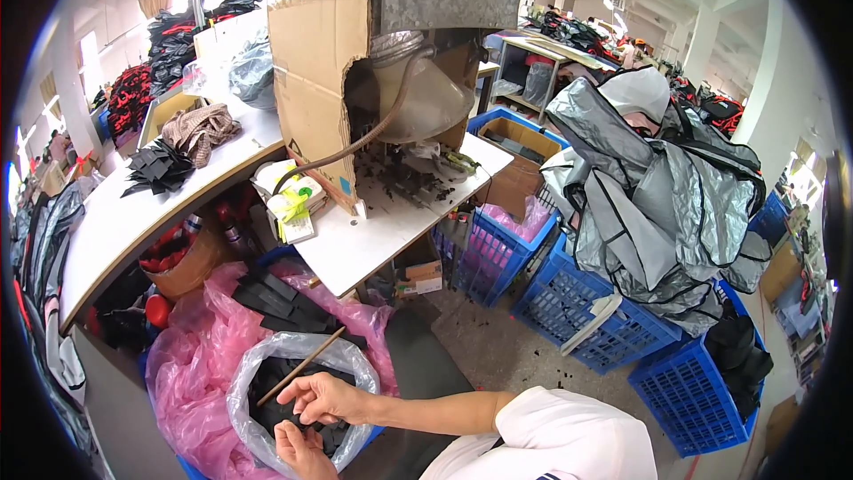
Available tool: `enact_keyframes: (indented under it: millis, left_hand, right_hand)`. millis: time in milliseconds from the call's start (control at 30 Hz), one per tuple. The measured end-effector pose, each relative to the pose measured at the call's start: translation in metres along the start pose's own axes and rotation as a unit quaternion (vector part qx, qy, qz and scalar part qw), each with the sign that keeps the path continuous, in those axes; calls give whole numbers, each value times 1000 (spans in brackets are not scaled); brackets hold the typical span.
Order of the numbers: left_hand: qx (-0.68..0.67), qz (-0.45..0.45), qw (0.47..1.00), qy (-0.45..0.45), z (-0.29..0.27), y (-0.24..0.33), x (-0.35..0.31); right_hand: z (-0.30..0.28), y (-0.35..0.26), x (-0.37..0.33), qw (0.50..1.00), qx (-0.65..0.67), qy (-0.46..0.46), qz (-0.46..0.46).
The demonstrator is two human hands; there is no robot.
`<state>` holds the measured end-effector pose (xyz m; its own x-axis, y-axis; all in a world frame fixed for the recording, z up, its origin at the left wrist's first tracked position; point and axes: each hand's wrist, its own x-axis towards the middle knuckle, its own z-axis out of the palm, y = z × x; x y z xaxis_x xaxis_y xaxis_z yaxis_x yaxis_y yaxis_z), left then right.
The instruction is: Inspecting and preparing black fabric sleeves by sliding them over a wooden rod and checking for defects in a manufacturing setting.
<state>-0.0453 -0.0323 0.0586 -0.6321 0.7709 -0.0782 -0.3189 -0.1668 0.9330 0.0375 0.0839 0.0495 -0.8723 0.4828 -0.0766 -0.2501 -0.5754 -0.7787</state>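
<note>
- The clear bag [333,351] has its mouth spread; the right hand [324,397] is above this mouth, the left hand [304,451] is at its near side.
- Fingers of both hands are bent, with narrow gaps; if they hold some piece, I cannot tell.
- Beyond the bag is the edge of the white table [391,244], apart from the hands.
- To the bag's right, grey floor [498,356] reaches toward the blue crate [693,404], which contains black material [736,356].
- Inside the bag lie black pieces [274,375]; a stick [300,367] leans across its far rim.
- Pink plastic [195,373] is at the bag's left.
</note>
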Motion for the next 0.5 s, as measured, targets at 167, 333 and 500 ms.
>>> enact_keyframes:
  millis: [167, 333, 500]
  left_hand:
    - [-9, -16, 998, -64, -49, -21, 10]
    - [-23, 5, 999, 28, -16, -18, -3]
    - [-25, -20, 999, -2, -3, -26, 10]
  right_hand:
    - [8, 8, -2, 981, -178, -67, 29]
    - [14, 22, 6, 964, 248, 53, 78]
    - [-2, -15, -6, 992, 8, 114, 59]
